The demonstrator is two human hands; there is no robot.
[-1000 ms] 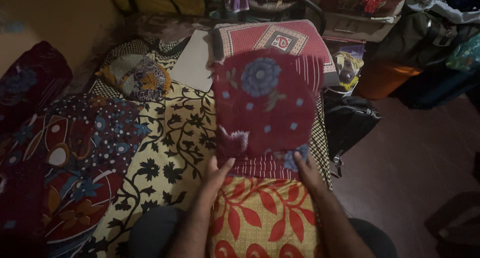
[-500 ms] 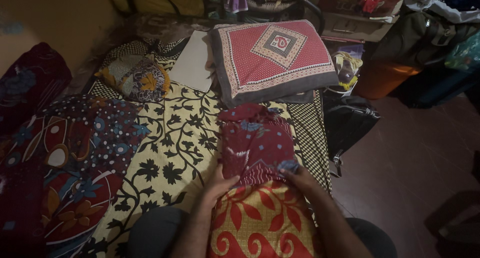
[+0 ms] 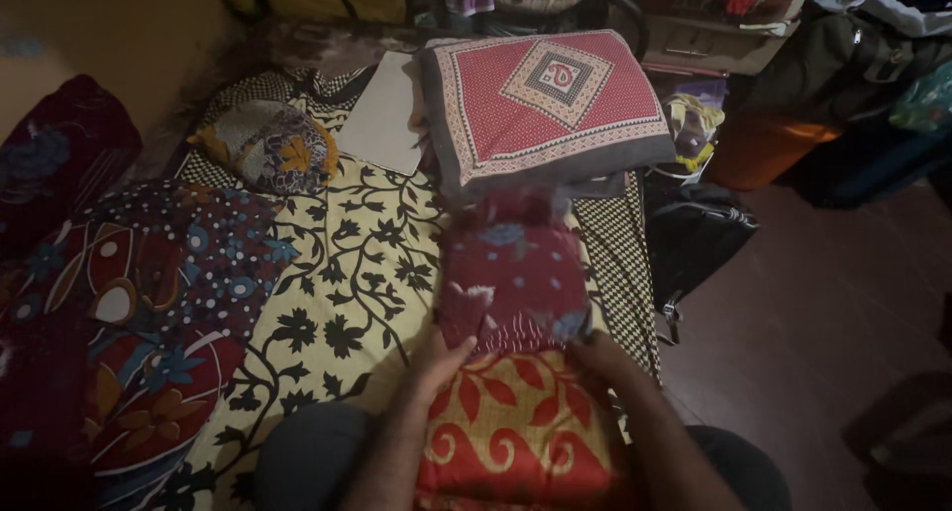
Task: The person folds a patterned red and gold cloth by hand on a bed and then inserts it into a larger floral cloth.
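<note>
Head view: maroon cloth (image 3: 514, 278) w/ near edge under both hands' fingers (image 3: 458, 350).

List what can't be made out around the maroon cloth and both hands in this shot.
- Maroon cloth, head view: blurred, so its print and folds are unclear.
- Left hand and right hand: fingers tucked under the cloth's near edge, so the grip is hidden.
- Red-orange leaf-print fabric: cut off by the bottom edge.
- Shelf clutter, top edge: too dark.

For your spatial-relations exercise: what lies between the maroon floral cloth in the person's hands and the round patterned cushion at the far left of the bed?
In the head view, only the cream bedsheet with black vine print lies between the maroon floral cloth and the round cushion.
</note>
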